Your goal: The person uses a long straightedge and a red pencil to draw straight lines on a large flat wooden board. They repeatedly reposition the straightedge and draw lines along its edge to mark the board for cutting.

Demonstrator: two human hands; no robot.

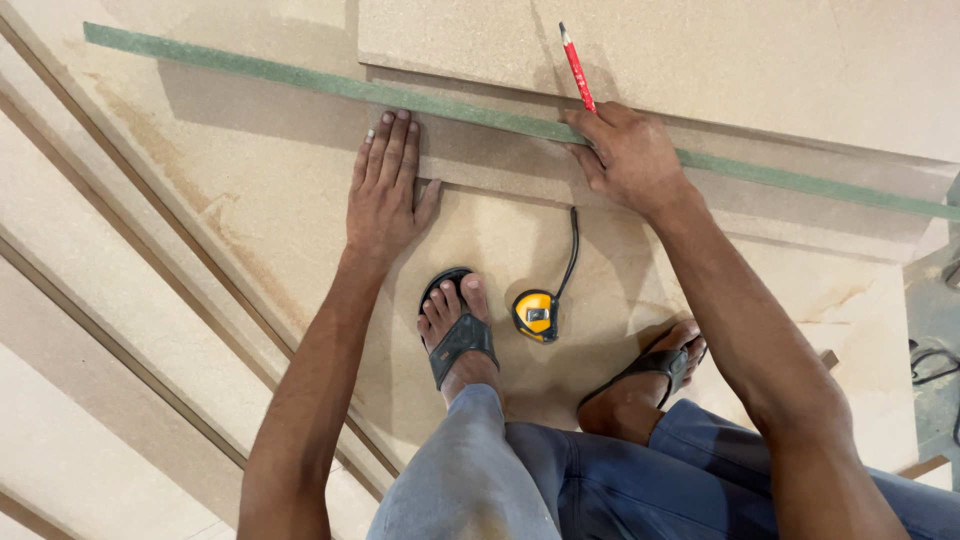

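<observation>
On a stack of pale tan fibreboard sheets [250, 230] laid across the floor, I am crouched in black sandals, marking a line. My left hand [385, 185] lies flat, fingers [392, 150] stretched out together and gripping nothing, pressing down the near edge of a smaller fibreboard panel [500, 160], its fingertips touching the long thin green straightedge strip [300, 78] that runs slantwise over the boards. My right hand [628, 155] is closed around a red pencil [576, 68], its fingers pinching the lower end while the heel of the hand bears on the same strip; the pencil's free end points up and away, and I cannot tell whether the tip meets the board, as the hand hides it. A yellow and black tape measure [535, 314] with a black cord lies on the sheet just beside my left foot [458, 330], apart from both hands. I judge the step to be ruling along the strip; the next move calls for steady pressure from both hands so the strip does not slide.
</observation>
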